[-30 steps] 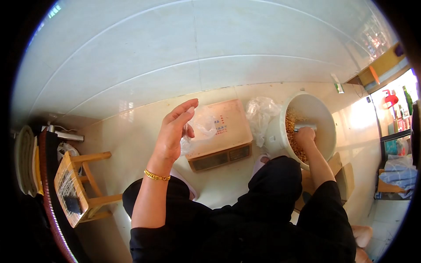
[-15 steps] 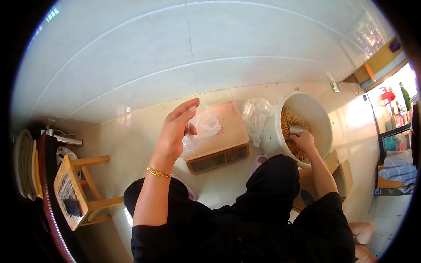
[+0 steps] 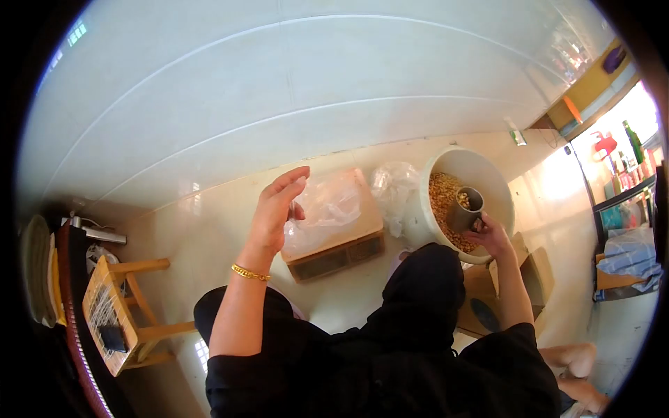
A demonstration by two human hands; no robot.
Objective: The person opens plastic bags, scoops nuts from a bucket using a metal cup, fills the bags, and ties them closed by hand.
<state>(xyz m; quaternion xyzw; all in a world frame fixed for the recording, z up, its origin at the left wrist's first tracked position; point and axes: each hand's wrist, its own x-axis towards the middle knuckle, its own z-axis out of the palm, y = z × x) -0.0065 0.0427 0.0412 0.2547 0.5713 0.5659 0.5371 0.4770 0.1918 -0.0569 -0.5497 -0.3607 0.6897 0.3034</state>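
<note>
My left hand (image 3: 272, 212), with a gold bracelet at the wrist, grips a clear plastic bag (image 3: 327, 205) that hangs over the pinkish top of a scale (image 3: 355, 233). On the right, my right hand (image 3: 491, 237) is closed on a metal scoop (image 3: 465, 212), held upright with some yellow kernels in it. The scoop is above a large white bucket (image 3: 498, 184), which holds more kernels (image 3: 442, 198).
Another clear bag (image 3: 395, 188) lies between scale and bucket. An open cardboard box (image 3: 481, 289) stands by my right knee. At left is a wooden stool (image 3: 111, 313) with a dark phone on it. Another person's bare limbs (image 3: 575, 369) show at lower right.
My right hand has lifted the scoop out of the kernels, and it now stands upright with kernels inside. The bag in my left hand is spread wider over the scale.
</note>
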